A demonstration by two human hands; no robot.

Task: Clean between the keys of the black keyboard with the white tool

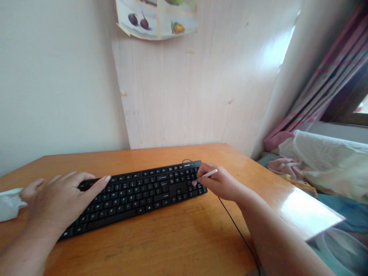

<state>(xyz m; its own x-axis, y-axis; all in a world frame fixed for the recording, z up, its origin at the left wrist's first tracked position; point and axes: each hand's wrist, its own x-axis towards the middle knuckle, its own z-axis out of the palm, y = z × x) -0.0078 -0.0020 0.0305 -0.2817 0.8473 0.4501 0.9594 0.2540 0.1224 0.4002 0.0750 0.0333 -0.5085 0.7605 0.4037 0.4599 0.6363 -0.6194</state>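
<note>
Brush at the number pad, with the extent of the brushing unclear

Head view: the black full-size keyboard (156,188) lies aslant on the orange wooden table (172,241), from the lower left of the frame to just right of the centre. At its right end, the right hand (220,182) pinches a small white-handled brush (211,174) between thumb and fingers, its pinkish bristles down at the number-pad keys. At the left of the frame, the left hand (53,201) grips the keyboard's left end, thumb over the upper keys and a finger along the far edge, apparently to steady it.

The brushing looks under way rather than finished, since the bristles are at the keys. The number pad is the part being worked; the letter keys, function row and arrow keys have no brush at them. Whether those are done or left cannot be told, as no dust or clear difference between sections shows. A white tissue (10,204) lies at the far left, beside the left hand; whether it has been used cannot be told either
</note>
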